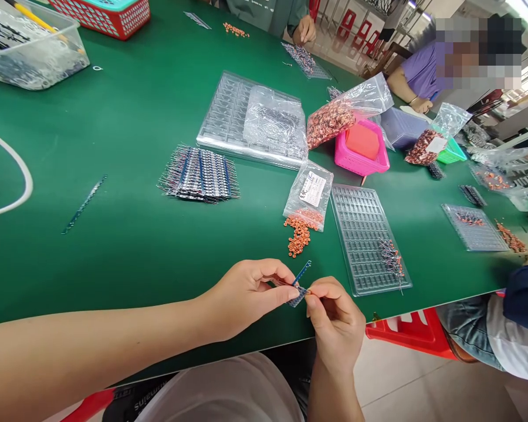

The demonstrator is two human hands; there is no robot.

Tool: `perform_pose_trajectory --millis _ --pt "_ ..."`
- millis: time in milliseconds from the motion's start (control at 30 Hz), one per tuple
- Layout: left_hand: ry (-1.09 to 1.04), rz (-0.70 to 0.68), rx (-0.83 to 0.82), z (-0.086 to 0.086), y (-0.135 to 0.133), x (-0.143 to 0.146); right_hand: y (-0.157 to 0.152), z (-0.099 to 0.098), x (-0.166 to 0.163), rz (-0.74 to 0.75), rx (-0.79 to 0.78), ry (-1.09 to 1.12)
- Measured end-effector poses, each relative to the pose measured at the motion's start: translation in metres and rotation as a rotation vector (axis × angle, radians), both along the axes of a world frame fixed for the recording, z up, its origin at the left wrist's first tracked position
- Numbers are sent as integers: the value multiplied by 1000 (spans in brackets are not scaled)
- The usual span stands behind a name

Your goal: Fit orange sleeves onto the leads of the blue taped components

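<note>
Left hand and right hand are both pinched shut on a short blue-taped strip, thumb and forefinger on each side, tips nearly touching. The strip is in the air just above the table, close to the near edge and just in front of the loose orange discs. Can't tell whether the right fingertips have a single part or only the tape end: too small. Risks, as judged: (1) the grip is fingertip-only on a thin, floppy strip. A slip would likely send it, or a freed part, over the near edge to the floor, since little table lies between hands and edge. (2) Both hands are on the same short piece. If they pull unevenly, the fine leads could bend or the tape could tear. (3) The discs lie unboxed at the mouth of the bag, just beyond the left fingers. A forward nudge from that hand could scatter them, and round ones roll. (4) The tray lies just right of the hands with its near corner at the table edge, and a few leaded parts lie loose over its pockets. A knock from the right wrist could shift it or tip them out. The stack of strips is well apart, so low risk.
</note>
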State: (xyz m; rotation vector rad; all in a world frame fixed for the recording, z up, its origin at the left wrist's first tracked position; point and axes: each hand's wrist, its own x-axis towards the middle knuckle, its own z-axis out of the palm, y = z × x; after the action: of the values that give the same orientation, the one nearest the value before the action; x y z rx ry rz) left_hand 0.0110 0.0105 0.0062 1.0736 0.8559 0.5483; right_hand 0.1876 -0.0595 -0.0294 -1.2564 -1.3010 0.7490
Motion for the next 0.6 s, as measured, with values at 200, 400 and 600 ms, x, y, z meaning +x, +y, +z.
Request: perform_pose_trajectory --millis 200,400,600 --pt "1 -35 -16 -1 0 -2 2 0 4 67 -45 79" --pt "59 -77 -4 -1 1 -3 6 0 13 208 -162 201" --pt "102 -116 18 3 1 -4 7 2 16 271 -220 259"
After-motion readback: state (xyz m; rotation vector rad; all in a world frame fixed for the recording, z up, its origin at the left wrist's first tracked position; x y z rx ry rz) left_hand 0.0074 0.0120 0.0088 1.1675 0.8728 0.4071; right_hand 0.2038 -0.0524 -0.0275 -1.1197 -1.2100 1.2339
